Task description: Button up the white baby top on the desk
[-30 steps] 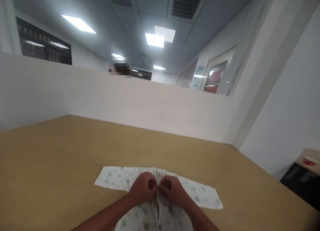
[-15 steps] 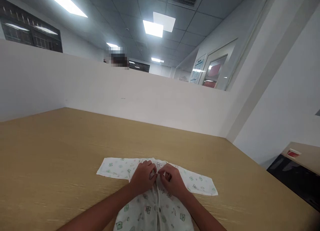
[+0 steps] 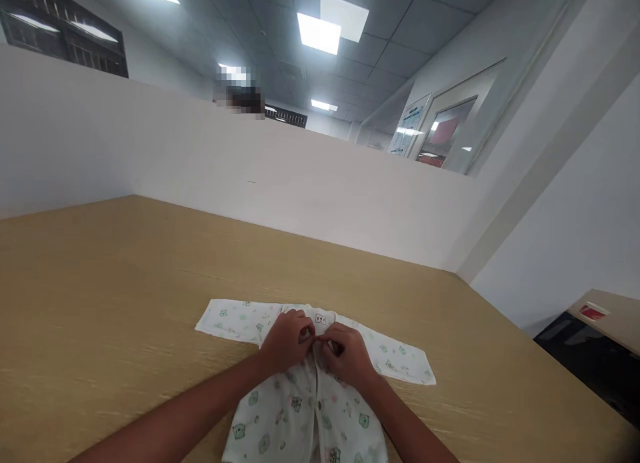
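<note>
A small white long-sleeved baby shirt point(image 3: 280, 416) with green bear prints lies flat, sleeves spread to both sides and the neck label facing up. Its front edges meet down the middle, with a dark round fastener visible lower down. My left hand point(image 3: 287, 339) pinches the front edge just below the collar, thumb and forefinger closed. Opposite it, my right hand point(image 3: 347, 356) pinches the other front edge, its fingertips almost touching those of the left. Whatever sits exactly between the fingertips is hidden.
The shirt rests on a wood-coloured tabletop point(image 3: 125, 283). A white partition point(image 3: 300, 183) borders it at the back, and a white wall rises on the right. At the right edge, a red-and-white item point(image 3: 593, 311) stands on a ledge above a black panel. Beyond the partition a blurred head shows.
My fingertips have come closer together at the shirt's neckline. The camera view has shifted slightly; the shirt stays spread in place.
</note>
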`<state>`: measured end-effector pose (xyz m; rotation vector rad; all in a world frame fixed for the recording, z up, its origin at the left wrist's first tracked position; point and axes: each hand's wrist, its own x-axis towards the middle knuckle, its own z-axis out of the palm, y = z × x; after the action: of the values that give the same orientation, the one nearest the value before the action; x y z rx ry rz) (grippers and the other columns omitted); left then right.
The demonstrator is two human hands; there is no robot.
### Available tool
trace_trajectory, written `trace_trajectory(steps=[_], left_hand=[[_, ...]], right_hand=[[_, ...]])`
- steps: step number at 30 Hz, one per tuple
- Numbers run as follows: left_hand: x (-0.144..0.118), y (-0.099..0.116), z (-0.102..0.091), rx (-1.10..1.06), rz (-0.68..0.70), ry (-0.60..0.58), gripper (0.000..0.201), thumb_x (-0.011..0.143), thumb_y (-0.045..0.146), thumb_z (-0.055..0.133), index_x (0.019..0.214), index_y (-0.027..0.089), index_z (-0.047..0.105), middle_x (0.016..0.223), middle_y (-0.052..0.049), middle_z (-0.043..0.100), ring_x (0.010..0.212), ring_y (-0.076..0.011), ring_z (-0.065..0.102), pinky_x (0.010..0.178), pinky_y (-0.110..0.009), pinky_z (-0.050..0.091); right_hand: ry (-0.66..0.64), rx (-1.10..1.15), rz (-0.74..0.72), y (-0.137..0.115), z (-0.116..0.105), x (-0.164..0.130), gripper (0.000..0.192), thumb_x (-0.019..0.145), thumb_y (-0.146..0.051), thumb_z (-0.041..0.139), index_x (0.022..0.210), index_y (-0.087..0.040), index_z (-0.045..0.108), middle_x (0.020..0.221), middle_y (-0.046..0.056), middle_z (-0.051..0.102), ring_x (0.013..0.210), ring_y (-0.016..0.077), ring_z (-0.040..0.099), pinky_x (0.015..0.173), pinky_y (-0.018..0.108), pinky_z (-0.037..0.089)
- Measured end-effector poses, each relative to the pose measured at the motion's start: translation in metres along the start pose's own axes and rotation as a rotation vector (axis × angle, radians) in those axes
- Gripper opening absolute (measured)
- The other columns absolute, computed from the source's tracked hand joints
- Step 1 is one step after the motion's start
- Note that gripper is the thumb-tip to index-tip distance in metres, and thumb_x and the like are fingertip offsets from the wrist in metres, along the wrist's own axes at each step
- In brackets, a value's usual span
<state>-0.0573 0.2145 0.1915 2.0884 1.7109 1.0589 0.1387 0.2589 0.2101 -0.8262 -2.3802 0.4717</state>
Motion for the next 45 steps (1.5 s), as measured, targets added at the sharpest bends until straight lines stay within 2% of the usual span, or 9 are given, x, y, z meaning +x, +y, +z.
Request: trace_trajectory(steps=[5,7,10,12,16,25,31,36,45], left_hand=[[-0.005,0.015,-0.009,0.001,0.021,0.044,0.015,0.091,0.02,0.053,0.09,0.021,0.068,0.095,-0.006,0.069,0.096,-0.0246,0.061,0.089,-0.039,0.039],[-0.013,0.024,-0.012,0.002,0.033,0.06,0.015,0.092,0.021,0.052,0.094,0.021,0.066,0.096,-0.005,0.069,0.093,-0.023,0.062,0.087,-0.038,0.04],[-0.027,0.03,-0.01,0.019,0.017,0.029,0.008,0.087,0.021,0.055,0.087,0.02,0.064,0.089,-0.005,0.069,0.086,-0.0226,0.061,0.081,-0.037,0.041],[-0.033,0.028,-0.007,0.033,-0.002,-0.014,0.007,0.083,0.019,0.057,0.079,0.02,0.062,0.086,-0.005,0.069,0.086,-0.0234,0.06,0.08,-0.037,0.04],[-0.036,0.023,-0.003,0.003,-0.038,-0.051,0.008,0.08,0.021,0.061,0.072,0.019,0.062,0.082,-0.004,0.068,0.085,-0.0224,0.059,0.079,-0.037,0.04],[-0.031,0.027,-0.007,-0.118,-0.134,-0.126,0.016,0.08,0.032,0.072,0.068,0.021,0.068,0.074,0.001,0.067,0.081,-0.019,0.059,0.082,-0.035,0.039],[-0.034,0.025,-0.006,-0.091,-0.121,-0.144,0.008,0.079,0.022,0.069,0.072,0.022,0.07,0.074,0.002,0.066,0.083,-0.0197,0.06,0.085,-0.035,0.039],[-0.035,0.024,-0.007,-0.106,-0.096,-0.163,0.012,0.085,0.024,0.066,0.074,0.023,0.071,0.075,0.001,0.066,0.083,-0.0195,0.06,0.084,-0.035,0.04],[-0.037,0.031,-0.012,-0.117,-0.094,-0.144,0.019,0.089,0.025,0.064,0.072,0.024,0.074,0.072,0.001,0.065,0.078,-0.018,0.059,0.081,-0.033,0.041]], right_hand=[[0.001,-0.012,-0.023,-0.012,-0.005,-0.003,0.028,0.081,-0.013,0.055,0.096,-0.019,0.077,0.088,0.005,0.069,0.073,0.0162,0.06,0.069,0.027,0.043],[0.019,-0.009,-0.019,-0.02,-0.005,-0.011,0.023,0.083,-0.016,0.056,0.099,-0.019,0.072,0.091,0.005,0.069,0.073,0.0163,0.058,0.068,0.027,0.042],[0.021,-0.059,0.02,-0.029,-0.003,-0.024,0.005,0.08,-0.022,0.061,0.084,-0.019,0.064,0.084,0.004,0.066,0.07,0.0165,0.055,0.064,0.027,0.037],[0.008,-0.077,0.036,-0.031,0.0,-0.03,0.003,0.077,-0.02,0.063,0.076,-0.019,0.06,0.079,0.003,0.064,0.068,0.0163,0.054,0.063,0.027,0.035],[-0.021,0.016,0.044,-0.029,0.001,-0.033,0.009,0.074,-0.012,0.057,0.072,-0.019,0.062,0.073,0.001,0.063,0.066,0.0149,0.054,0.063,0.027,0.035],[-0.017,0.092,0.126,-0.025,0.0,-0.033,0.016,0.071,-0.01,0.06,0.073,-0.021,0.072,0.077,0.002,0.068,0.071,0.0163,0.06,0.065,0.027,0.039],[0.025,0.116,0.167,-0.024,-0.001,-0.035,0.013,0.073,-0.012,0.062,0.07,-0.02,0.072,0.072,0.001,0.067,0.066,0.014,0.058,0.062,0.027,0.038],[-0.019,0.154,0.136,-0.021,-0.003,-0.034,0.012,0.077,-0.014,0.064,0.075,-0.02,0.074,0.075,0.001,0.068,0.068,0.0141,0.059,0.062,0.026,0.039],[-0.068,0.136,0.128,-0.019,0.0,-0.034,0.006,0.082,-0.015,0.064,0.078,-0.02,0.066,0.08,0.002,0.066,0.076,0.0161,0.059,0.065,0.027,0.041]])
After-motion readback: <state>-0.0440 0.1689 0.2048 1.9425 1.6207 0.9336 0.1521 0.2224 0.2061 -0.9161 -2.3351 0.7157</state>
